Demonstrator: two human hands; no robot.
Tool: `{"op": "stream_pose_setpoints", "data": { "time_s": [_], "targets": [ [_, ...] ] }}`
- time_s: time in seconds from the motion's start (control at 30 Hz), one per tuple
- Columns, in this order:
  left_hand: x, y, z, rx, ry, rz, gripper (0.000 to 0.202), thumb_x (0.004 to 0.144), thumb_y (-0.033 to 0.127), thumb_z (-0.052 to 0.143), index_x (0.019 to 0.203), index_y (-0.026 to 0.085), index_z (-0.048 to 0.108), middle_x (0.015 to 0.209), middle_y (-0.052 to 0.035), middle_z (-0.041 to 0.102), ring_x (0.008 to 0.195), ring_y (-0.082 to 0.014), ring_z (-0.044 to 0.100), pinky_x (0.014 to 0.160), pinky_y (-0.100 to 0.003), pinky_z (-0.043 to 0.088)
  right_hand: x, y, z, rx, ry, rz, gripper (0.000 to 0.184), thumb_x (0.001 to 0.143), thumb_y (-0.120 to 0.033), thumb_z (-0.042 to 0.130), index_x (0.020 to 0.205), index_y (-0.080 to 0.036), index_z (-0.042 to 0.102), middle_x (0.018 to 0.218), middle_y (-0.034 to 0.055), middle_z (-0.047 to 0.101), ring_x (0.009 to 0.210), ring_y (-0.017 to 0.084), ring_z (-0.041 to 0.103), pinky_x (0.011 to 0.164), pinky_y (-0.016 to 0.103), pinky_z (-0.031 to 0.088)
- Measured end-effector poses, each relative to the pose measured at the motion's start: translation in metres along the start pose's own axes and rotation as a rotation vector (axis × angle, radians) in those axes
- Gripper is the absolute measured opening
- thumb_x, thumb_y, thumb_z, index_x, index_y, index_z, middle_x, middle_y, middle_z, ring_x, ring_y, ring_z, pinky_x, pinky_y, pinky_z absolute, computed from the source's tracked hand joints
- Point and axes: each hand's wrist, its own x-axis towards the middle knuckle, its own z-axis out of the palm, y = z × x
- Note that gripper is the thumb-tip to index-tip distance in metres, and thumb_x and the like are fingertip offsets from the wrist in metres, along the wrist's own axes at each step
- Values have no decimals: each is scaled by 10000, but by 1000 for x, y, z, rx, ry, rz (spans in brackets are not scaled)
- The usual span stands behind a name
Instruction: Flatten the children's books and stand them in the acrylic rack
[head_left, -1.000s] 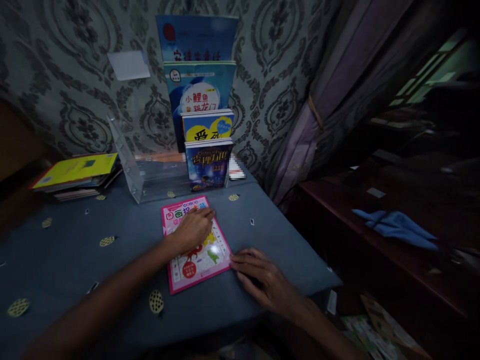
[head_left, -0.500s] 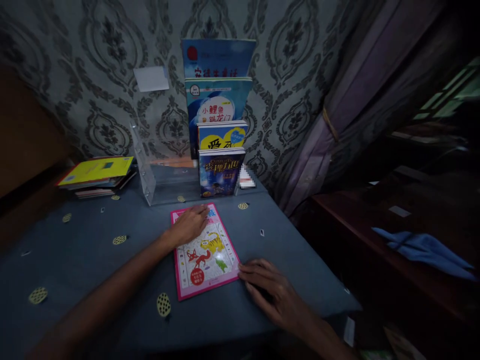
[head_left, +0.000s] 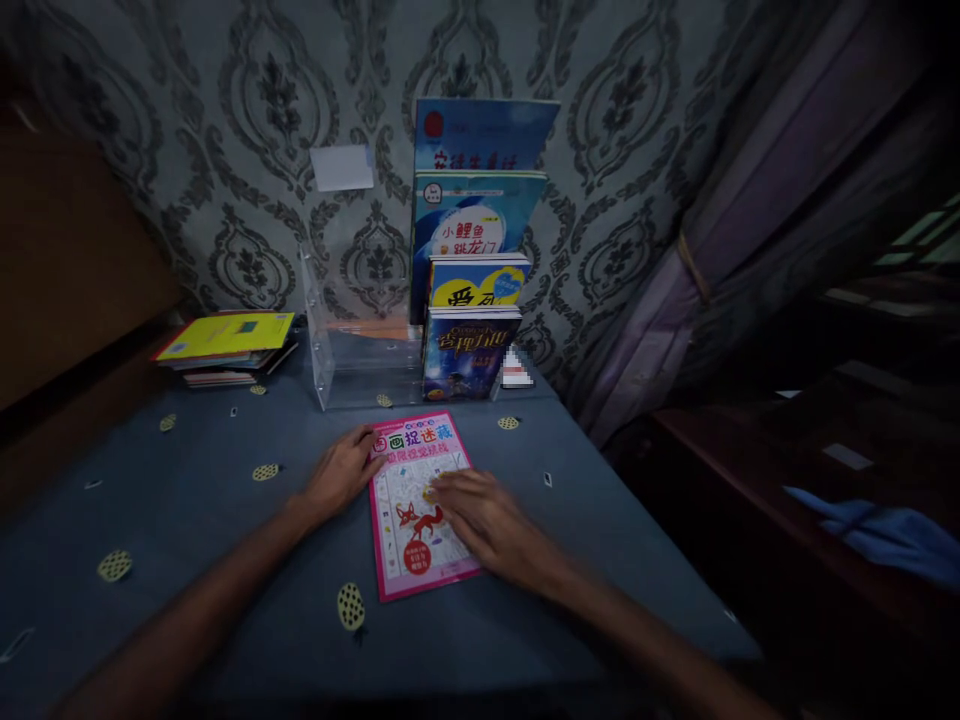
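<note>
A pink-bordered picture book (head_left: 420,500) with a red fox on its cover lies flat on the blue-grey tablecloth (head_left: 187,520). My left hand (head_left: 341,475) rests at the book's upper left corner, its fingers curled against the edge. My right hand (head_left: 484,520) lies flat on the cover's right half, fingers stretched out and covering part of the picture. Just behind the book stands a clear acrylic rack (head_left: 337,340) holding several upright books (head_left: 469,340) in stepped rows.
A stack of books with a yellow one on top (head_left: 225,345) lies at the back left. Patterned wallpaper is behind the rack, a purple curtain (head_left: 690,280) at right. A dark wooden bench with a blue cloth (head_left: 885,525) stands right of the table edge.
My right hand moved from the table beside the book onto its cover. My left hand slid off the cover to the book's upper left edge. The view shifted left.
</note>
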Motion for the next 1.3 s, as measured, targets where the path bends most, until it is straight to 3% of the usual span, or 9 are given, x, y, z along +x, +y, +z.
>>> {"op": "stream_pose_setpoints", "data": {
  "time_s": [0.1, 0.17, 0.27, 0.43, 0.7, 0.87, 1.0, 1.13, 1.3],
  "targets": [
    [-1, -3, 4, -35, 33, 16, 245, 971, 278, 499, 1166, 171, 601, 1259, -131, 627, 1142, -251, 639, 967, -396, 536, 49, 8, 30, 1, -47, -10, 430, 970, -170, 401, 1376, -152, 540, 1392, 151, 594, 1315, 248, 529, 1107, 475, 437],
    [-2, -6, 5, -44, 40, 28, 234, 956, 244, 514, 1170, 179, 583, 1247, -126, 637, 1157, -251, 633, 973, -400, 535, 76, 12, 49, -4, -123, 14, 477, 962, -162, 403, 1423, -58, 467, 1454, 205, 520, 1377, 255, 465, 1148, 442, 398],
    [-3, -10, 5, -36, 48, 48, 251, 949, 212, 512, 1191, 185, 572, 1252, -122, 646, 1142, -245, 645, 980, -392, 533, 96, 20, 65, -25, -179, 66, 492, 986, -185, 376, 1448, -21, 415, 1475, 230, 486, 1403, 263, 432, 1177, 441, 355],
    [-2, -9, 3, 10, 20, 37, 220, 971, 279, 501, 1132, 172, 605, 1236, -135, 657, 1115, -261, 658, 961, -389, 537, 83, 47, 64, -79, -158, 128, 465, 1027, -271, 342, 1451, -108, 438, 1497, 177, 479, 1436, 243, 385, 1202, 471, 306],
    [-1, -5, 0, 53, -33, -15, 253, 980, 308, 483, 1150, 176, 617, 1318, -137, 624, 1131, -279, 657, 927, -404, 555, 45, 111, 27, -135, -55, 303, 447, 993, -223, 366, 1418, -181, 499, 1421, 121, 578, 1313, 246, 541, 1162, 530, 332],
    [0, -10, 0, -1, -19, 33, 308, 985, 332, 441, 1174, 177, 629, 1305, -123, 632, 1149, -264, 647, 963, -397, 543, 40, 122, 19, -64, 9, 252, 424, 979, -238, 388, 1361, -205, 571, 1343, 97, 645, 1235, 249, 589, 1081, 483, 431],
    [7, -7, -4, 56, -46, 62, 355, 969, 315, 438, 1221, 163, 637, 1337, -136, 616, 1198, -295, 616, 1039, -465, 486, 42, 120, 20, -70, 18, 249, 419, 987, -249, 381, 1344, -181, 588, 1313, 100, 660, 1203, 245, 589, 1047, 441, 448],
    [22, 11, -1, 113, -106, 153, 395, 950, 219, 421, 1295, 135, 595, 1376, -149, 593, 1259, -291, 571, 1130, -502, 373, 45, 116, 20, -107, -9, 263, 416, 1002, -251, 376, 1347, -150, 586, 1314, 114, 657, 1200, 246, 581, 1049, 422, 427],
    [31, 59, 15, 3, -205, 359, 412, 984, 230, 388, 1358, 149, 543, 1463, -118, 525, 1371, -239, 465, 1169, -464, 323, 45, 113, 20, -143, -28, 259, 405, 1008, -249, 388, 1328, -126, 604, 1350, 110, 638, 1237, 231, 556, 1077, 405, 390]
  ]
}}
